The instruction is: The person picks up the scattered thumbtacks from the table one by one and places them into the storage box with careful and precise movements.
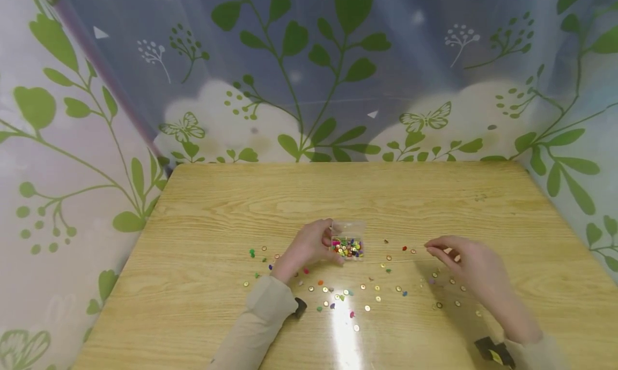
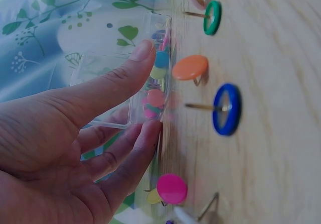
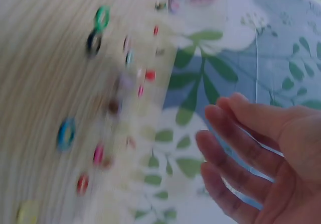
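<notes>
My left hand (image 1: 309,248) grips a small clear plastic box (image 1: 354,258) by its left side, low at the tabletop, its lid raised at the back. Colourful thumbtacks (image 1: 346,248) fill the box. In the left wrist view, the thumb (image 2: 144,50) lies on one side of the clear box (image 2: 128,114) and the other fingers are on the far side. My right hand (image 1: 475,265) hovers over the table right of the box, its fingers loosely bent. In the right wrist view, the thumb and forefinger tips (image 3: 233,102) come close together, with no thumbtack visible at them.
Loose thumbtacks lie scattered across the wooden table (image 1: 232,198), among them a blue one (image 2: 226,109), an orange one (image 2: 190,67) and a pink one (image 2: 172,189). Several lie under the right hand. A leaf-patterned curtain (image 1: 328,107) hangs behind the table's far edge.
</notes>
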Demonstrator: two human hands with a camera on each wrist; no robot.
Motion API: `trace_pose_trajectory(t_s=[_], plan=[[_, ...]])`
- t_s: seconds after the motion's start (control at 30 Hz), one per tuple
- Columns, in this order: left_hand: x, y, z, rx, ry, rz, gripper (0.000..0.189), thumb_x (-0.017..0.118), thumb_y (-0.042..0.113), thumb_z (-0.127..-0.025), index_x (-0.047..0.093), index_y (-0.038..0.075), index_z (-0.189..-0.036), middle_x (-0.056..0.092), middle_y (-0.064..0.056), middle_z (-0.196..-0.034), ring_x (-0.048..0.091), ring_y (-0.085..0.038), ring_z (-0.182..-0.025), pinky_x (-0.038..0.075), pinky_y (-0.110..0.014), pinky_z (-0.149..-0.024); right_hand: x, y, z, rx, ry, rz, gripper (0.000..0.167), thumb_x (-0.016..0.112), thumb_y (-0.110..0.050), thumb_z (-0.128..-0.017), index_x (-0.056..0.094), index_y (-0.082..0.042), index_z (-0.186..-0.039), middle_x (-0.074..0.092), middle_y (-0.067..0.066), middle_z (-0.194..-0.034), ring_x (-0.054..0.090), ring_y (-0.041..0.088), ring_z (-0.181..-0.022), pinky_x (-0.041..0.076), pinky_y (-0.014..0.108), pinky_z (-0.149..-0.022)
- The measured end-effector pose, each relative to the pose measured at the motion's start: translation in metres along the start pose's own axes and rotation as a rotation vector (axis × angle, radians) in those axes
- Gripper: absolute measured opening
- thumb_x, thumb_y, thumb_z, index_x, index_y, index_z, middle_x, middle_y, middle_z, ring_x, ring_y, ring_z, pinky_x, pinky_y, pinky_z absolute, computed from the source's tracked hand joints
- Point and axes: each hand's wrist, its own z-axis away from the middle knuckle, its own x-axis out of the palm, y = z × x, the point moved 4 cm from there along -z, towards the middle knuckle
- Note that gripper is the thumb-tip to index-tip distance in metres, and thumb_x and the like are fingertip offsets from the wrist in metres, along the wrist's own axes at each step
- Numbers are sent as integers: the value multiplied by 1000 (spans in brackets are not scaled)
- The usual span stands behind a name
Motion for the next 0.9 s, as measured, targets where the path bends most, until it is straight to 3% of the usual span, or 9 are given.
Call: trace_pose_trajectory(t_s=[0.23, 0.4, 0.63, 0.9], plan=[[1, 0, -1, -13, 0, 1, 69, 95, 21, -66, 64, 14, -127, 65, -3, -112, 59, -15, -95, 53, -31, -85, -13, 31, 32, 143, -278, 8, 11, 80, -23, -87, 76, -18, -96, 71, -9, -82, 60, 5, -66, 47, 28, -56], [1, 0, 0, -11, -1, 7, 69, 96, 21, -66, 64, 13, -127, 65, -4, -113, 59, -16, -95, 54, -32, -84, -15, 47, 60, 190, -407, -1, 15, 85, -26, -81, 73, -25, -91, 69, -14, -83, 57, 0, -68, 47, 26, -58], [0, -1, 0, 2, 2, 6, 67, 96, 22, -66, 65, 14, -125, 66, -3, -111, 60, -17, -96, 53, -32, -84, -10, 59, 84, 194, -486, -32, 23, 87, -35, -75, 71, -27, -90, 69, -16, -84, 57, -3, -71, 51, 26, -65], [1, -2, 0, -5, -2, 9, 67, 96, 23, -66, 65, 15, -125, 65, -3, -110, 60, -17, -96, 53, -32, -84, -4, 62, 86, 187, -481, -5, 19, 87, -24, -75, 70, -25, -85, 70, -15, -81, 60, -2, -71, 54, 28, -68]])
